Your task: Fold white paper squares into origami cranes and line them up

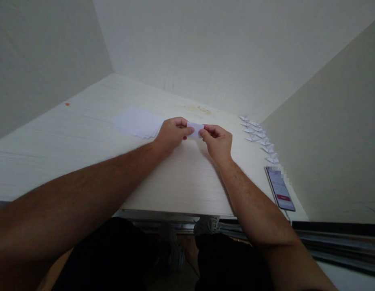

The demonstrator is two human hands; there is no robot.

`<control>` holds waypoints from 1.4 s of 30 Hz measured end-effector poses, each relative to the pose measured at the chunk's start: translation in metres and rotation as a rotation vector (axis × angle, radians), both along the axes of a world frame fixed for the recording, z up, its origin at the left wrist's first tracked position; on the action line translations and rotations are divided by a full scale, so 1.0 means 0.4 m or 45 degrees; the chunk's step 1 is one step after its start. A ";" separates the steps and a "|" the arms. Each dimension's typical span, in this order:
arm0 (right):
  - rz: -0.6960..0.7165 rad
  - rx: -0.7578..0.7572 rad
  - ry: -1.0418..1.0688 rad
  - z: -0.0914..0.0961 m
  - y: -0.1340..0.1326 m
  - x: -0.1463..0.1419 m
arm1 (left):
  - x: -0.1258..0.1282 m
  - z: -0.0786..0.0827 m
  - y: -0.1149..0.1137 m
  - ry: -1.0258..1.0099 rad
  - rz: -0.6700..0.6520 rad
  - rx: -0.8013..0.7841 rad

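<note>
A small folded piece of white paper (195, 128) is held up between my two hands, a little above the white table. My left hand (174, 132) pinches its left side, thumb in front and fingers behind. On the opposite side, my right hand (218, 139) grips the paper between thumb and fingers. The thumbs lie close together on the near face. Just left of my left hand lies a loose stack of white paper sheets (137, 122). The back of the folded paper is hidden from me.
Several folded white paper figures (256, 131) stand in rows along the right wall. Nearer to me, a phone (280, 188) with a cable lies by the table's right edge. A small orange bit (67, 104) sits far left. Walls enclose the table (181, 182) on three sides.
</note>
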State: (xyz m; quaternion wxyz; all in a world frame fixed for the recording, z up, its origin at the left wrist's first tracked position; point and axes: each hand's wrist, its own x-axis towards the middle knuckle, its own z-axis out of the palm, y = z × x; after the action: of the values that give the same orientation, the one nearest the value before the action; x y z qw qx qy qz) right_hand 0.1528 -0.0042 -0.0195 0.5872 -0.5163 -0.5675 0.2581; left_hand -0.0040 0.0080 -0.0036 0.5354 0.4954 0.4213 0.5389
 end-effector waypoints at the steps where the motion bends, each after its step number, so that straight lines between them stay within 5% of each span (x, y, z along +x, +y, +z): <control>1: -0.011 0.000 -0.029 -0.001 0.001 0.001 | 0.000 -0.001 0.001 0.000 0.000 0.001; 8: -0.052 0.099 -0.246 -0.008 -0.003 0.003 | 0.001 0.001 -0.001 0.105 -0.002 0.021; 18: 0.101 0.083 0.018 0.001 -0.012 -0.014 | -0.005 0.004 -0.008 0.134 -0.055 0.048; 35: 0.075 -0.030 0.024 0.005 -0.010 -0.008 | -0.012 0.011 0.002 0.186 0.013 0.060; 42: 0.164 0.003 0.026 0.000 -0.010 0.002 | -0.008 -0.003 0.011 0.021 -0.029 0.004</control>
State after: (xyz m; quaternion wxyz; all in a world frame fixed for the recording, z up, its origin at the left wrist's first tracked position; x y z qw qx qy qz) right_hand 0.1535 -0.0082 -0.0194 0.5756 -0.4756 -0.5938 0.2998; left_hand -0.0071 0.0125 -0.0047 0.5374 0.5053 0.4191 0.5294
